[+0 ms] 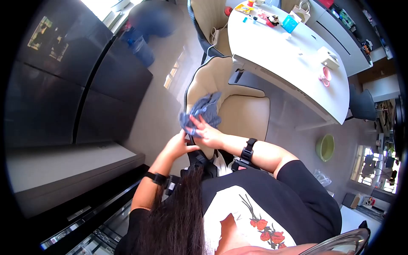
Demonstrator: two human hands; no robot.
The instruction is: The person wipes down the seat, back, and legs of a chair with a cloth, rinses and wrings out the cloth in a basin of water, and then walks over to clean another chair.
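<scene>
A crumpled blue-grey cloth (207, 109) lies against the inner face of the backrest of a beige chair (246, 112) with dark edging. My right hand (207, 134) is on the cloth, fingers spread over its lower part and pressing it to the backrest. My left hand (175, 146) is at the backrest's outer edge, just below the cloth. Its thumb points across to the right, and its fingertips are partly hidden by the edge and the cloth. Both wrists wear black straps.
A white table (276, 55) bears a pink cup (325, 76), a tissue box (328, 57) and small items. Another beige chair (212, 19) stands beyond. Dark cabinets (46, 102) rise at left. A green basin (325, 148) and a blue bin (142, 51) stand on the floor.
</scene>
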